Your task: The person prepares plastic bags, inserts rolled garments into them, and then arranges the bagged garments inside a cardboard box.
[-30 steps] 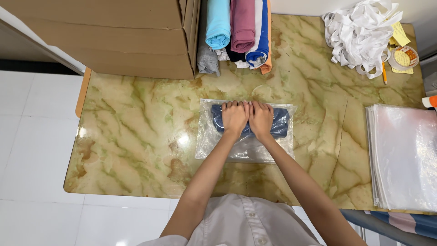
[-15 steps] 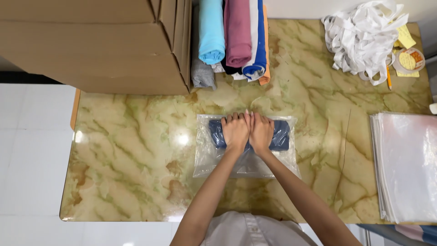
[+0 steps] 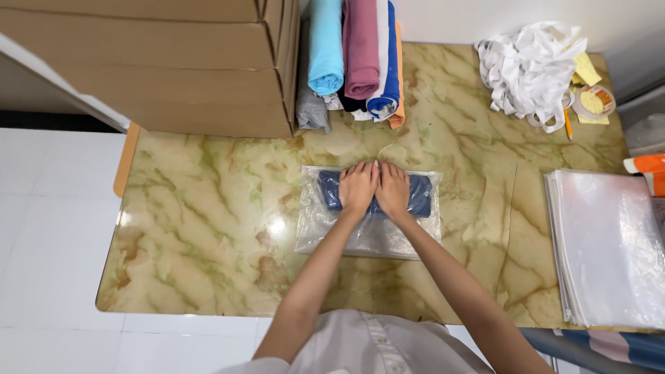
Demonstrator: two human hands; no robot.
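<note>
A clear plastic bag lies flat on the marbled green table. Inside its far end sits a rolled dark blue cloth. My left hand and my right hand rest side by side, palms down, pressing on the middle of that roll through the bag. The fingers are flat and together, and both ends of the roll stick out past the hands.
Rolled cloths in light blue, maroon, blue and grey stand at the table's back beside cardboard boxes. White straps are heaped at the back right near a tape roll. A stack of clear bags lies at the right edge.
Both hands stay pressed on the roll inside the bag. The view has shifted slightly, and the bag and hands keep the same place on the table.
</note>
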